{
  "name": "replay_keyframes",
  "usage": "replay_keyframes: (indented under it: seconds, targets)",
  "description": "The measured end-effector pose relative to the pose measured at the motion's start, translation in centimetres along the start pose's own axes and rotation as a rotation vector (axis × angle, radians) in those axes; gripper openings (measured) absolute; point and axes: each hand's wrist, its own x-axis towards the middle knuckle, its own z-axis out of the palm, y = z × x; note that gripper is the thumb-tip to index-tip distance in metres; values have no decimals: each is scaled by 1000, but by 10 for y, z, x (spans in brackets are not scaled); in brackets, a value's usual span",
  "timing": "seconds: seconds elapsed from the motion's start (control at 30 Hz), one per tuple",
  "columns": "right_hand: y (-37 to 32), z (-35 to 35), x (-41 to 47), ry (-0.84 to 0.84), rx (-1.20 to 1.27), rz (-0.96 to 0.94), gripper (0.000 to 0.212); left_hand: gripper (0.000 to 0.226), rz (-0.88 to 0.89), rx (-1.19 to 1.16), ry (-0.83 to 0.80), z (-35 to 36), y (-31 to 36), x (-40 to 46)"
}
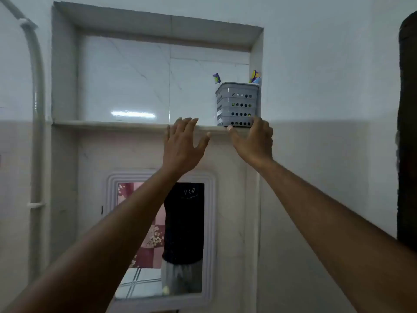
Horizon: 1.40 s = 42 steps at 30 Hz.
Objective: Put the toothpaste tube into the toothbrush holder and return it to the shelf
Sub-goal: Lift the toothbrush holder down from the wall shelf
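Observation:
A grey perforated toothbrush holder (237,105) stands upright at the right end of the shelf (112,124) in a wall niche. Colourful tips stick out of its top: one (216,78) at the left corner, another (255,77) at the right; I cannot tell which is the toothpaste tube. My right hand (252,141) is raised just below the holder, fingers spread, fingertips near its base and the shelf edge. My left hand (184,143) is raised to the left of the holder, fingers apart, holding nothing.
A white-framed mirror (160,236) hangs on the wall below the shelf. A white pipe (37,109) runs down the left wall. A dark object (407,132) fills the right edge. The niche's right wall is close beside the holder.

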Motion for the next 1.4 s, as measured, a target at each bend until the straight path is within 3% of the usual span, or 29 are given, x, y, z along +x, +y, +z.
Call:
replay_keyframes:
  seconds: [0.3, 0.57, 0.7, 0.8, 0.9, 1.07, 1.27, 1.4]
  targets:
    - [-9, 47, 34, 277, -165, 57, 105, 54, 61, 128, 293, 43, -14, 20]
    - [-6, 47, 29, 346, -64, 50, 112, 51, 71, 133, 325, 47, -15, 21]
    - [-11, 35, 20, 350, 39, 26, 126, 52, 55, 98, 264, 40, -12, 19]
    - [-16, 19, 13, 296, 254, -20, 138, 60, 23, 16, 178, 26, -5, 17]
    - [-17, 4, -2, 335, 379, -66, 139, 66, -8, -94, 143, 3, 4, 8]
    - [-4, -23, -50, 319, 344, -92, 130, 67, -41, -169, 38, -25, 19, -34]
    - [39, -42, -136, 85, 390, -2, 126, 66, -164, -181, -170, -34, 29, -120]
    - [72, -41, -196, -50, 351, 101, 124, 52, -209, -211, -261, -44, 33, -190]
